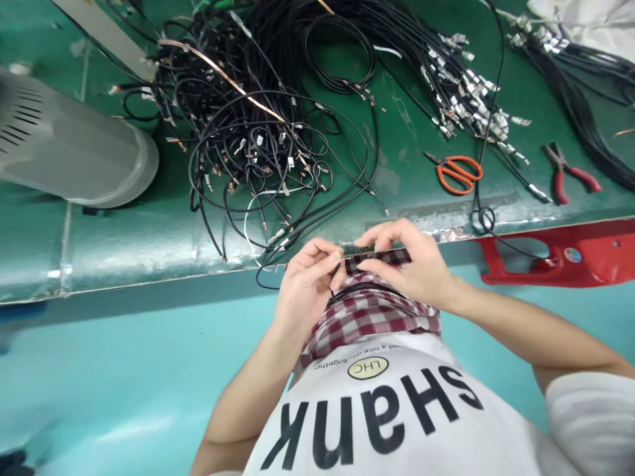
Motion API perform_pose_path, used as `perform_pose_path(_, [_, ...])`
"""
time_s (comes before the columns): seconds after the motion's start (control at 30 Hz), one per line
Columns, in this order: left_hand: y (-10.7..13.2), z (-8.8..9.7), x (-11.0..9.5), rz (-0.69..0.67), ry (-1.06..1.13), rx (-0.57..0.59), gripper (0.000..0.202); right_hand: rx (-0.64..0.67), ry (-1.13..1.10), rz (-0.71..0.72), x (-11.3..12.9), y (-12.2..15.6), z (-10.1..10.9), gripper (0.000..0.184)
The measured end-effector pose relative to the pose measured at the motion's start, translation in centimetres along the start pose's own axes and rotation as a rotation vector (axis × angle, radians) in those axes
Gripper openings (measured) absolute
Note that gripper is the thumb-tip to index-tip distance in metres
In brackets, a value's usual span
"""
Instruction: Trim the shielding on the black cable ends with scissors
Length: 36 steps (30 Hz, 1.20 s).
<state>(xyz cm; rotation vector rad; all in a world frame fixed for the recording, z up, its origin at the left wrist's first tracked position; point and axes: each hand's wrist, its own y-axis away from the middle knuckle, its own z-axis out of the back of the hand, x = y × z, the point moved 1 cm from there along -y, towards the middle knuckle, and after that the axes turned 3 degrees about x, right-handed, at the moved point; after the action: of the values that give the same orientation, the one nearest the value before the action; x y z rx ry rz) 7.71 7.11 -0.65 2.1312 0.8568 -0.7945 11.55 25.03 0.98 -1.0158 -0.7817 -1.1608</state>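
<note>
My left hand (308,281) is at the table's front edge, thumb and fingertips pinched on a thin black cable (333,295). The tip of that cable is hidden by the fingers. Just to the right, my right hand (409,261) has its thumb and fingers apart, with nothing visible between them. More black cable (364,288) lies across the lap on red-and-white checked cloth (377,307), below both hands. Beyond my left hand, a tangled heap of black cables (238,125) with bare copper ends and metal terminals covers the table.
On the green table (139,244) are orange-handled scissors (459,174), red-handled pliers (570,175) and a bundle of terminal-ended cables (466,86). A grey machine housing (74,142) stands at the left. A red plastic stool (585,254) is under the right edge.
</note>
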Motion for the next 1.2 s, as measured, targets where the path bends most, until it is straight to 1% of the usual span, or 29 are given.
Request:
perform_pose_path(0.07, [-0.3,0.0,-0.6,0.062,0.070,0.031,0.013,-0.014,0.370,0.374,0.0,-0.1,0.0,0.014])
perform_pose_path(0.1, [-0.3,0.0,-0.8,0.073,0.091,0.034,0.012,-0.001,0.481,0.516,0.1,-0.2,-0.1,0.010])
perform_pose_path(0.13, [-0.3,0.0,-0.9,0.082,0.109,0.036,0.011,0.003,0.547,0.618,0.1,-0.3,-0.1,0.006])
perform_pose_path(0.17, [-0.2,0.0,-0.9,0.090,0.126,0.039,0.010,-0.008,0.577,0.688,0.2,-0.5,-0.2,0.004])
perform_pose_path(0.23, [-0.1,0.0,-0.9,0.104,0.150,0.057,0.009,-0.029,0.584,0.738,0.3,-0.8,-0.2,0.006])
perform_pose_path(0.37, [0.2,0.1,-1.0,0.133,0.175,0.115,0.006,-0.034,0.575,0.702,0.5,-1.1,-0.1,0.005])
perform_pose_path(0.47, [0.3,0.1,-1.2,0.141,0.187,0.109,0.007,-0.045,0.616,0.739,0.7,-1.2,-0.2,0.006])
perform_pose_path(0.53, [0.4,0.0,-1.2,0.141,0.185,0.106,0.007,-0.066,0.646,0.771,0.8,-1.2,-0.4,0.010])
perform_pose_path(0.6, [0.5,-0.2,-0.9,0.131,0.153,0.107,0.007,-0.074,0.643,0.727,0.9,-1.1,-0.6,0.014])
perform_pose_path(0.63, [0.6,-0.3,-0.6,0.094,0.114,0.092,0.008,-0.062,0.603,0.660,1.0,-1.1,-0.7,0.015])
perform_pose_path(0.67, [0.6,-0.4,-0.2,0.020,0.047,0.055,0.009,-0.034,0.528,0.546,1.0,-1.0,-0.8,0.015])
perform_pose_path(0.7, [0.7,-0.4,0.2,-0.088,-0.051,-0.003,0.011,-0.001,0.409,0.393,0.9,-0.9,-0.9,0.015])
perform_pose_path(0.77, [0.9,-0.3,1.0,-0.351,-0.302,-0.136,0.014,0.066,0.045,0.031,0.7,-0.8,-1.1,0.017])
perform_pose_path(0.8, [1.0,-0.3,1.3,-0.444,-0.413,-0.180,0.014,0.101,-0.168,-0.136,0.6,-0.7,-1.1,0.021])
perform_pose_path(0.83, [1.0,-0.2,1.6,-0.483,-0.489,-0.191,0.014,0.125,-0.367,-0.268,0.5,-0.8,-1.1,0.027])
perform_pose_path(0.87, [0.9,-0.1,1.7,-0.467,-0.525,-0.169,0.015,0.138,-0.528,-0.355,0.4,-0.8,-1.0,0.032])
perform_pose_path(0.9, [0.8,-0.1,1.7,-0.412,-0.528,-0.127,0.018,0.130,-0.639,-0.401,0.3,-1.0,-0.8,0.035])
perform_pose_path(0.93, [0.7,-0.1,1.5,-0.341,-0.519,-0.077,0.021,0.106,-0.695,-0.424,0.3,-1.2,-0.5,0.037])
perform_pose_path(1.0, [0.6,-0.1,1.0,-0.218,-0.503,-0.001,0.023,0.021,-0.691,-0.419,0.2,-1.7,0.2,0.037])
perform_pose_path(1.07, [0.7,-0.2,0.3,-0.161,-0.480,0.003,0.022,-0.062,-0.636,-0.384,0.0,-2.0,1.1,0.036])
perform_pose_path(1.13, [0.8,-0.4,-0.2,-0.139,-0.424,-0.021,0.023,-0.121,-0.568,-0.364,-0.1,-2.1,1.8,0.031])
perform_pose_path(1.2, [0.8,-0.7,-0.4,-0.129,-0.374,-0.032,0.024,-0.127,-0.497,-0.360,-0.3,-1.9,2.1,0.025])
